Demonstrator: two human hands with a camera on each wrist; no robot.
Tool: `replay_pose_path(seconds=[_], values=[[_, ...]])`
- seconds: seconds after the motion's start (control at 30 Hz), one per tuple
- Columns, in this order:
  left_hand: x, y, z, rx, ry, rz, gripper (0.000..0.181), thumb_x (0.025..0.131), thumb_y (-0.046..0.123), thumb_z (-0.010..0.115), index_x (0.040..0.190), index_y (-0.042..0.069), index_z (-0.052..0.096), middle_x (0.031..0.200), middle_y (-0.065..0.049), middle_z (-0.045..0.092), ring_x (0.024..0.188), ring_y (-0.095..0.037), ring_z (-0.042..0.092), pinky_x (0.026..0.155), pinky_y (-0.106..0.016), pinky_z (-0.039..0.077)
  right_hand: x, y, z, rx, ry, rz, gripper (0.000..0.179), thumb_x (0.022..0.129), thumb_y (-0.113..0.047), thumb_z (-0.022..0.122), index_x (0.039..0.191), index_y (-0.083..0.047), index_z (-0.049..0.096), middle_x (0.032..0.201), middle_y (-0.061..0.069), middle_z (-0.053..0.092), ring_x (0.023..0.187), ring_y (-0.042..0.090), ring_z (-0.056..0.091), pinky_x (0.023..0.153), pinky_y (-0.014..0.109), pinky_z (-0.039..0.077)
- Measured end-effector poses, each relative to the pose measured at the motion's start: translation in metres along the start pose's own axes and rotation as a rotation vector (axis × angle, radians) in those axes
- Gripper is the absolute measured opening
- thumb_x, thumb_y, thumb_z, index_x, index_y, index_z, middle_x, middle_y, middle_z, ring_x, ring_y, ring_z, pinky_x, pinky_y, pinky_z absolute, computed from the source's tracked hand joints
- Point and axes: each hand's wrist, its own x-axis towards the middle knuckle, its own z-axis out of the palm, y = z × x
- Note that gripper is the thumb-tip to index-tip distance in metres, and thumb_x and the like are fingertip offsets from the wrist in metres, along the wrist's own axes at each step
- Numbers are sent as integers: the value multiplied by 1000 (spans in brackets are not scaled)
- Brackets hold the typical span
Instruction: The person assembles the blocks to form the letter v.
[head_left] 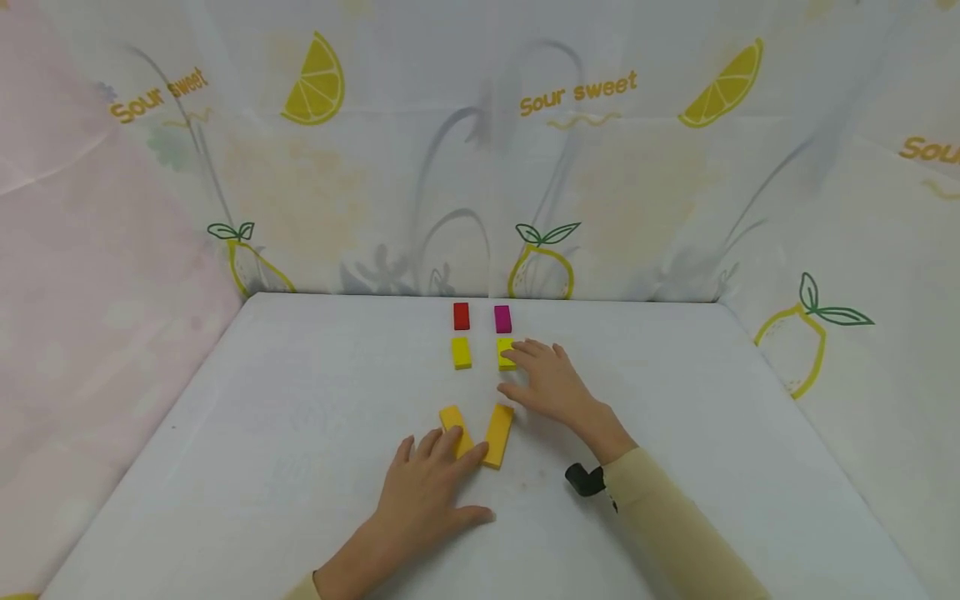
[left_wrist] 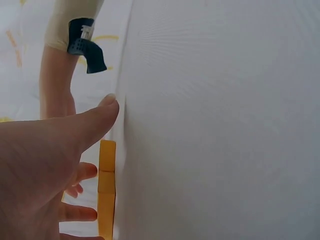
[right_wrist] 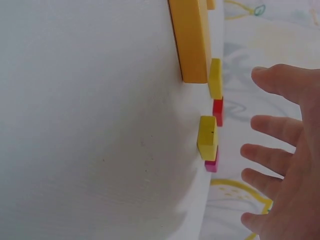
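My left hand (head_left: 423, 487) reaches in with spread fingers over two long orange blocks. One fingertip overlaps the left orange block (head_left: 451, 416) and another meets the near end of the right orange block (head_left: 498, 433). Together these blocks form a V that narrows toward me. In the head view my right hand (head_left: 551, 385), fingers apart and holding nothing, covers part of the right yellow block (head_left: 504, 358). The right wrist view shows that hand raised off the table, apart from this yellow block (right_wrist: 206, 137). A second yellow block (head_left: 461, 353) lies to its left.
Behind the yellow blocks lie a red block (head_left: 461, 317) and a magenta block (head_left: 502, 319), near the back edge of the white table (head_left: 300, 400). A lemon-print cloth (head_left: 420, 167) hangs behind. The right wrist wears a dark strap mount (head_left: 583, 480).
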Motion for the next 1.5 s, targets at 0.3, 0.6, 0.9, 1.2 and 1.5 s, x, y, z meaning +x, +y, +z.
replay_pose_path(seconds=[0.3, 0.6, 0.9, 1.2, 1.5], values=[[-3, 1, 1, 19, 24, 4, 75, 78, 78, 59, 142, 39, 51, 147, -8, 51, 129, -36, 51, 104, -64, 37, 9, 0, -2, -10, -22, 19, 56, 92, -46, 64, 141, -20, 56, 151, 6, 50, 145, 28, 39, 119, 63, 21], [-2, 1, -2, 17, 10, 6, 75, 79, 77, 58, 143, 39, 51, 149, -8, 50, 127, -33, 54, 104, -62, 39, 18, 7, 4, 17, -37, 33, 54, 93, -44, 63, 141, -20, 56, 151, 5, 50, 144, 27, 40, 119, 63, 23], [-2, 3, -6, 17, -38, -1, 78, 77, 77, 62, 144, 39, 49, 150, -8, 49, 125, -34, 55, 99, -59, 45, 28, 17, 5, 20, -42, 18, 54, 94, -40, 64, 141, -16, 55, 150, 9, 50, 143, 31, 41, 118, 62, 25], [-1, 1, -5, 28, -48, 3, 77, 78, 75, 63, 144, 40, 48, 151, -7, 48, 125, -33, 54, 94, -56, 49, 39, 26, -1, 34, -97, 38, 57, 91, -36, 66, 144, -19, 52, 152, 8, 47, 144, 31, 39, 119, 58, 26], [-2, 1, -3, -13, -51, -8, 76, 78, 74, 65, 144, 40, 48, 152, -7, 46, 130, -34, 52, 85, -52, 54, 44, 29, 1, 127, -99, 1, 56, 88, -28, 68, 140, -13, 55, 148, 10, 53, 141, 32, 44, 119, 50, 32]])
